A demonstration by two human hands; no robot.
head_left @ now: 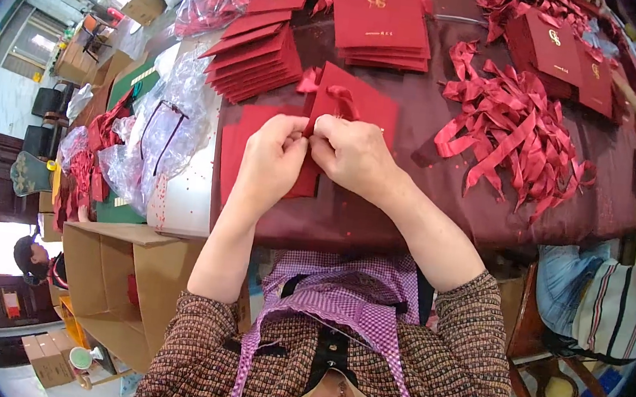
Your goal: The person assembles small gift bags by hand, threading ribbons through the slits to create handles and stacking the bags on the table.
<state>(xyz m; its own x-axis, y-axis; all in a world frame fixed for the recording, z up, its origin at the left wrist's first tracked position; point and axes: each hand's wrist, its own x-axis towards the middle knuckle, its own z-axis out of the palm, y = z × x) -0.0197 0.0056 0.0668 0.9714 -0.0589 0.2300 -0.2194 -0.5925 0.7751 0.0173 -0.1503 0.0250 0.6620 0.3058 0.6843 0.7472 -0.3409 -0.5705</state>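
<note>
A red paper gift bag [374,105] is tilted up in front of me, with a loop of red ribbon [341,102] near its upper part. My left hand [276,153] pinches the bag's near-left edge, fingers curled. Right beside it, my right hand [354,154] grips the same edge, and the two hands almost touch. The fingertips hide what lies exactly between them. Beneath and left of my hands, flat red bags [243,132] lie on the dark red tablecloth [409,216].
Fanned red bags [258,64] stand beyond my left hand; a gold-printed stack [383,23] lies farther back. Loose red ribbons [507,129] pile up at right, near more bags [554,53]. Eyeglasses [162,136] rest on clear plastic at left. An open carton [119,286] stands below.
</note>
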